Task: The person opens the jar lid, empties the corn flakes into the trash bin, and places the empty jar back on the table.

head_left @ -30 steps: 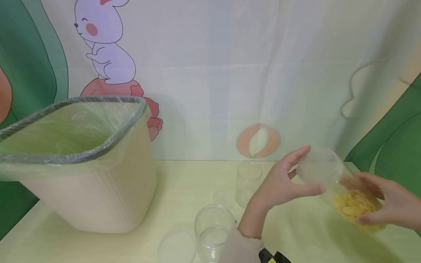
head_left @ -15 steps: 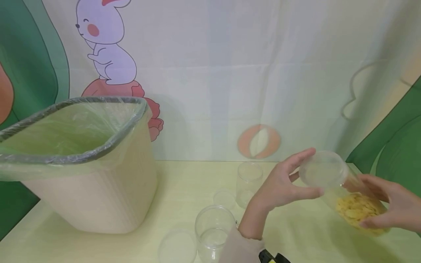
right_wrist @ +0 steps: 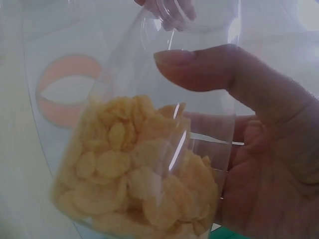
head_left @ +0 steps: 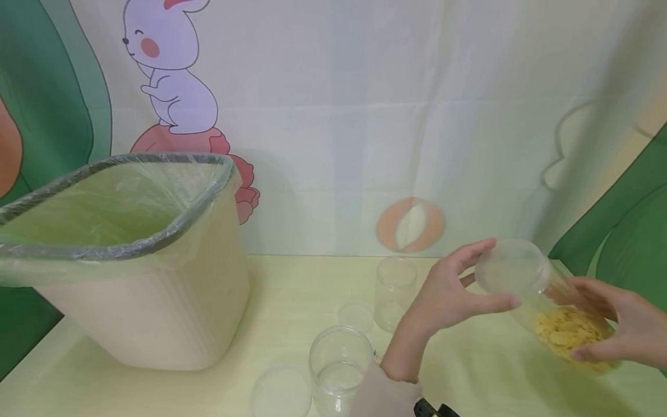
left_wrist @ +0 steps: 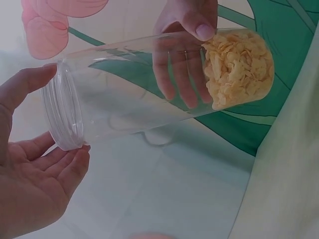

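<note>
Flakes [head_left: 570, 333], pale yellow, fill the base end of a clear jar [left_wrist: 124, 84], which I see raised well to the right of the bin [head_left: 172, 324]. The jar leans: its lid [head_left: 513, 267] is at the higher end, toward the bin, and its base slopes down and away from it, which I take to be why the flakes heap there.

On my feed the right grip [head_left: 620, 324] is wrapped round the lower body, thumb on one side and fingers on the other; I judge it carries the weight, being close to the load. The left grip [head_left: 448, 292] pinches the lid, thumb and fingers on opposite edges, which should steady the top. The lid looks seated, though I can't tell how tightly.

The bin stands on the desk [head_left: 292, 289] with a clear liner [head_left: 104, 252] folded over its rim, presumably to keep the bag from slipping in. I see nothing in it, but its bottom is hidden from me. To the bin's right, toward the camera, is a glass mug [head_left: 339, 376]; farther right and back stands a clear cylinder [head_left: 394, 295]. I make out no contents in either.
</note>
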`<state>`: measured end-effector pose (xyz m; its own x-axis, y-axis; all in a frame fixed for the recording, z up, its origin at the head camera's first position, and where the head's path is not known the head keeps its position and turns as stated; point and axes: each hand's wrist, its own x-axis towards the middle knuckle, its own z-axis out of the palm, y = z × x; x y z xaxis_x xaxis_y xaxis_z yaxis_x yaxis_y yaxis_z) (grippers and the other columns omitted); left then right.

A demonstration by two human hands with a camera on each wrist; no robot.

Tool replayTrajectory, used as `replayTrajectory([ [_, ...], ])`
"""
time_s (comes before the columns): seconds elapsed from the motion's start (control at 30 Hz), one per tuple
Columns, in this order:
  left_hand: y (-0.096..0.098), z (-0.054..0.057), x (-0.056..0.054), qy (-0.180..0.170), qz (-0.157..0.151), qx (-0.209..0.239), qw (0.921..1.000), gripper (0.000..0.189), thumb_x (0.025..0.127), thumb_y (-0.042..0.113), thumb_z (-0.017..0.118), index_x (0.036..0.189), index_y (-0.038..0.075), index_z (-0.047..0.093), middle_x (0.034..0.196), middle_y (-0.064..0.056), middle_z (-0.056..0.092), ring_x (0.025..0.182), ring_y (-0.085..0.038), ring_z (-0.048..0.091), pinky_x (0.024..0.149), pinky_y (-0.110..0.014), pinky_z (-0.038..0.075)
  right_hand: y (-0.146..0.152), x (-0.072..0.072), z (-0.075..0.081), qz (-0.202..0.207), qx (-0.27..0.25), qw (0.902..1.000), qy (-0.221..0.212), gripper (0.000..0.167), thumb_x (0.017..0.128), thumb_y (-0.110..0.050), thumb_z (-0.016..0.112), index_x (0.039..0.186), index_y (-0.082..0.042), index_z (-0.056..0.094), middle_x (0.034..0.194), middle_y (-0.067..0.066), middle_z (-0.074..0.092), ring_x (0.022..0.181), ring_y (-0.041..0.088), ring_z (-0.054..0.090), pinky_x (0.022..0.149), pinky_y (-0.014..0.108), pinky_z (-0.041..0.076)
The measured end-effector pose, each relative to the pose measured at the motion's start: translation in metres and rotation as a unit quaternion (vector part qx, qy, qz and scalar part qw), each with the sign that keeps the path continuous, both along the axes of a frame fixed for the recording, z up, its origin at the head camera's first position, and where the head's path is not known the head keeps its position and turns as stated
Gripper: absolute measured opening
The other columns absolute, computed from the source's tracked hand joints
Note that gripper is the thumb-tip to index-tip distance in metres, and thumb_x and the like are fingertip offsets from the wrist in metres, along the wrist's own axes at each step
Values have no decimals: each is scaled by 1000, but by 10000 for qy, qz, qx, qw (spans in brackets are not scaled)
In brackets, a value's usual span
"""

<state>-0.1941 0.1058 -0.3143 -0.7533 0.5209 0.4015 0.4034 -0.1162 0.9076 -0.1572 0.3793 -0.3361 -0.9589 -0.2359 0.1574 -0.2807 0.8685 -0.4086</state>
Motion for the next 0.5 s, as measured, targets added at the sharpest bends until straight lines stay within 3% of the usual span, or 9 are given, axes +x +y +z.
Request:
replayTrajectory([
  [0.03,0,0,0,-6,72,-25,10000,68,73,10,76,134,15,45,133,10,44,120,-1,40,92,-16,41,0,0,0,-21,29,10000,9,94,59,-10,83,128,20,28,120,47,33,98,58,44,63,29,49],
  [0.13,1,0,2,-4,292,-89,9995,68,72,14,77,133,15,46,133,10,45,118,-2,43,91,-16,41,0,0,0,-33,38,10000,14,93,59,-11,84,127,20,28,119,46,35,97,57,45,63,28,49],
  [0.23,2,0,4,20,540,-170,9984,67,71,17,78,131,14,48,131,8,47,116,-2,44,90,-15,42,2,-1,-2,-50,32,9999,106,93,58,-13,85,127,18,31,117,42,42,94,19,58,59,16,42],
  [0.3,4,1,5,13,711,-221,9972,67,71,19,78,130,13,49,130,8,49,115,-1,45,89,-15,42,4,-2,-4,-30,-1,9999,146,92,58,-14,85,127,16,33,116,39,47,91,-5,50,59,15,41],
  [0.37,5,2,6,-50,897,-270,9956,67,70,21,79,129,13,50,128,8,50,113,0,45,87,-15,43,4,-3,-6,-8,-45,9998,197,90,57,-15,86,128,12,36,114,33,52,86,-20,37,59,14,41],
  [0.43,7,2,8,-166,1104,-327,9932,66,68,23,80,127,13,52,125,10,52,109,1,48,84,-15,45,5,-4,-8,70,-138,9996,240,88,57,-15,86,127,8,38,110,21,59,87,-21,37,59,13,41],
  [0.5,9,3,9,-288,1324,-413,9899,66,66,25,81,125,15,53,121,11,53,103,0,51,79,-15,46,5,-4,-9,127,-219,9993,275,86,57,-15,86,126,5,40,109,-3,61,88,-21,38,60,12,41],
])
